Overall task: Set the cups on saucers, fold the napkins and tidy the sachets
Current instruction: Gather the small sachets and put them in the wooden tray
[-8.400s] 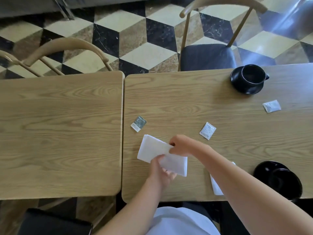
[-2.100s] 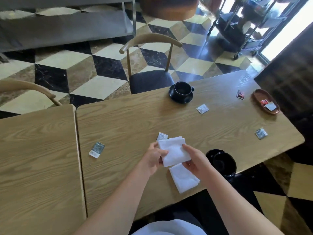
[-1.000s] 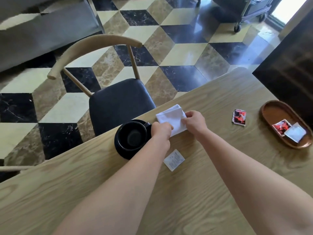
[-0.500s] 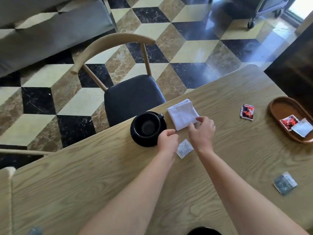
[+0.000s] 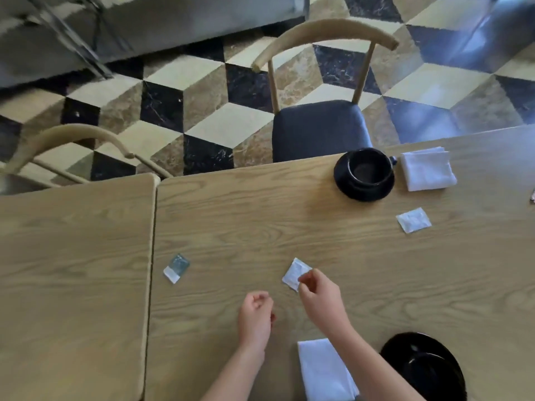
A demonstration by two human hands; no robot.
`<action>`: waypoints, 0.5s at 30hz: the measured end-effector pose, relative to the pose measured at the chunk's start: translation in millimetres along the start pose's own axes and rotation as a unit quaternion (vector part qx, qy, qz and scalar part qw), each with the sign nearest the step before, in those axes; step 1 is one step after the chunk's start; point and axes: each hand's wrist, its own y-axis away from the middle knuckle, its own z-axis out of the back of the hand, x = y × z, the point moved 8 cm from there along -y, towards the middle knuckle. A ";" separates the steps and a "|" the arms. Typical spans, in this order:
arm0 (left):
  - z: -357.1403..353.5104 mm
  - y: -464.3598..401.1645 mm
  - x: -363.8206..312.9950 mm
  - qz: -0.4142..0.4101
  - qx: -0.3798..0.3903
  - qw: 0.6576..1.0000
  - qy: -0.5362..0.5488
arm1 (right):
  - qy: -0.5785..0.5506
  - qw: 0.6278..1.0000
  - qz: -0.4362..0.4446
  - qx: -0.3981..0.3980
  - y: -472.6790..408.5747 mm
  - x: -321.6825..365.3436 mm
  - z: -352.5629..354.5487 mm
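right hand (image 5: 320, 296) is pinching the near corner of a white sachet (image 5: 295, 272) between thumb and fingertips, roughly mid-bench (image 5: 289, 227). can't really tell if the sachet is lifted or still lying flat on the wood. left hand (image 5: 256, 315) sits just beside it with the fingers curled in on themselves, holding nothing.

other stuff on the same bench: a greenish sachet (image 5: 176, 268) off to the left near the seam with the second bench (image 5: 72, 256), and another white sachet (image 5: 413, 219) further right, well apart from the hands. at the far edge there's a black cup (image 5: 368, 169) sitting on its black saucer (image 5: 344, 183), with a folded white napkin (image 5: 427, 168) just beside it on the right. nearer the person, a second folded napkin (image 5: 324, 369) lies under the right forearm, and next to that another black cup on a saucer (image 5: 425, 366) at the near edge, partly cut off.

behind the bench, a wooden chair with a dark seat (image 5: 318, 128) is tucked in by the far cup, another chair back (image 5: 66, 140) shows on the left, checkered floor (image 5: 202, 111) underneath.
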 end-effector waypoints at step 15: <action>227.3 -142.9 -82.3 -0.158 -0.196 0.919 -0.303 | -0.016 0.946 -0.259 -0.193 -1.2 -15.5 -40.6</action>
